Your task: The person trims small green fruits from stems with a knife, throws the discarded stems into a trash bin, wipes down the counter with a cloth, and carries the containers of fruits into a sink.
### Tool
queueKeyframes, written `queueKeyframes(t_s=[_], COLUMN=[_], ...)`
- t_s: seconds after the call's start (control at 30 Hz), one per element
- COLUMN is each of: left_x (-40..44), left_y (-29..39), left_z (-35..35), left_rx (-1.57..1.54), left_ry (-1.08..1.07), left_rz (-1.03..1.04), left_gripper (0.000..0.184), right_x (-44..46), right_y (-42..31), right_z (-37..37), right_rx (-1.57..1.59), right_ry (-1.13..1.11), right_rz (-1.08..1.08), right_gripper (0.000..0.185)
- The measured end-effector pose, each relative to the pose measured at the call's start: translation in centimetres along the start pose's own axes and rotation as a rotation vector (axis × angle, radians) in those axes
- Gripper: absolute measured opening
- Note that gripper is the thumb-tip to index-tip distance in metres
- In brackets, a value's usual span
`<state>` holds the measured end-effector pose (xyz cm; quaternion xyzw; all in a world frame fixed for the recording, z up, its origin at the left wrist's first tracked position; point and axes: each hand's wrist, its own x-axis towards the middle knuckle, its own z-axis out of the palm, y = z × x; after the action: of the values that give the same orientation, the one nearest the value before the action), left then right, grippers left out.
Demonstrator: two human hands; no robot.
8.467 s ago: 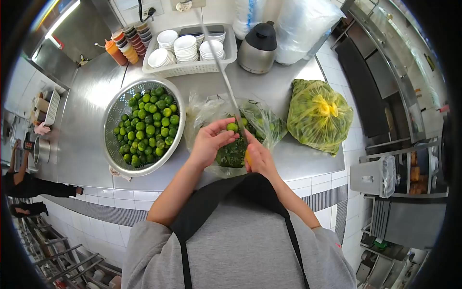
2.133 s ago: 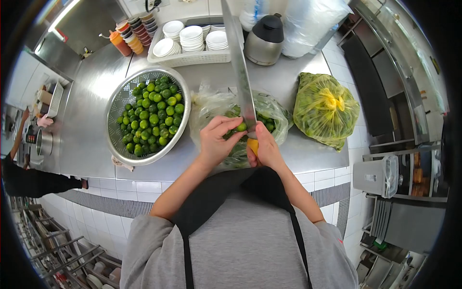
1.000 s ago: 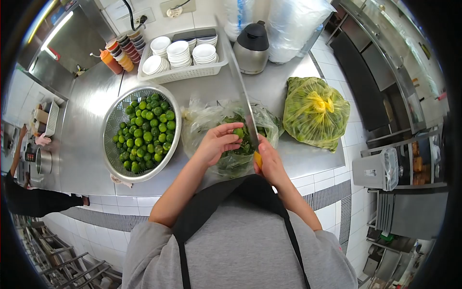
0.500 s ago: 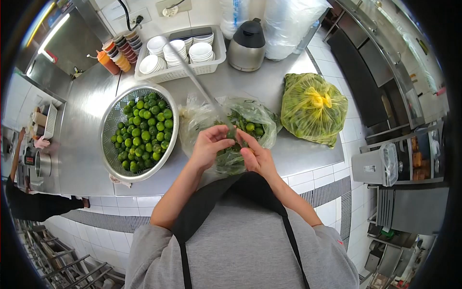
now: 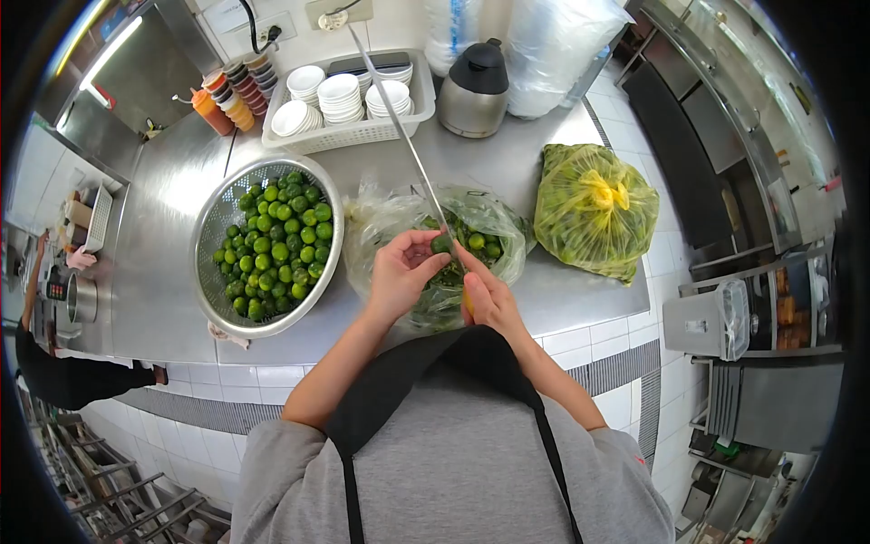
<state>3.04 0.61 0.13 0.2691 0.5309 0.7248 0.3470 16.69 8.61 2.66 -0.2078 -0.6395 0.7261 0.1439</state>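
Observation:
My left hand [image 5: 401, 272] pinches a small green lime [image 5: 441, 244] between thumb and fingers. In my right hand [image 5: 492, 299] is a long knife [image 5: 420, 168] with a yellow handle, its blade pointing away from me and passing right beside the lime. Whether the edge touches the fruit I cannot tell. Both hands are over an open clear plastic bag [image 5: 367, 231] containing green leaves and several limes [image 5: 485, 245]. Left of it, a metal colander [image 5: 335, 213] holds a heap of loose limes [image 5: 276, 245].
A tied yellowish bag of greens [image 5: 594, 222] sits right on the steel counter [image 5: 163, 272]. Behind are a basket [image 5: 349, 136] of white bowls, a thermal jug [image 5: 473, 91], plastic wrapping [image 5: 553, 54] and sauce containers [image 5: 237, 95]. At far left, another person's dark-clothed arm [image 5: 77, 372] shows.
The knife blade has turned and swung slightly right, showing thinner. The lime now sits clearly in my left fingertips, and the yellow handle shows in my right hand. The view shifted a little.

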Motion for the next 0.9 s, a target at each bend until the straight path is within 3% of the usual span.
queueKeyframes(t_s=[0.03,0.13,0.23,0.33,0.43,0.57,0.6,0.7,0.77,0.9], left_x=[-0.2,-0.5,-0.9,-1.7,-1.1,0.2,0.4,1.6,2.5,5.2], left_y=[-0.1,-0.7,-0.3,0.4,2.1,7.6,8.3,3.6,0.5,-4.7], left_z=[0.1,0.5,0.1,0.4,-1.4,-4.8,-4.6,-3.5,-0.7,2.2], left_rx=[0.025,0.298,0.576,0.594,0.869,1.414,1.509,1.106,0.911,1.032], left_ry=[0.031,0.120,0.114,0.115,0.161,0.545,0.543,0.082,-0.119,-0.272], left_rz=[0.017,0.323,0.438,0.442,0.611,0.736,0.777,0.600,0.330,0.390], left_gripper=[0.025,0.026,0.026,0.025,0.031,0.032,0.028,0.023,0.014,0.019], right_x=[0.1,0.9,1.3,2.1,1.7,1.2,1.0,1.0,0.8,0.2], right_y=[0.0,-0.2,-0.3,-0.1,-0.5,0.2,0.0,-0.8,-0.9,-0.9], right_z=[0.2,0.4,0.7,0.4,0.2,-3.4,-4.1,-5.1,-5.3,-4.9], right_rx=[0.017,0.092,0.080,0.058,0.261,0.002,0.055,0.180,0.209,0.290], right_ry=[0.018,0.026,0.034,-0.011,-0.069,0.087,0.126,0.229,0.275,0.234], right_rz=[0.007,0.093,0.160,0.323,0.212,0.169,0.187,0.211,0.197,0.161], right_gripper=[0.044,0.041,0.042,0.049,0.053,0.060,0.059,0.056,0.054,0.049])
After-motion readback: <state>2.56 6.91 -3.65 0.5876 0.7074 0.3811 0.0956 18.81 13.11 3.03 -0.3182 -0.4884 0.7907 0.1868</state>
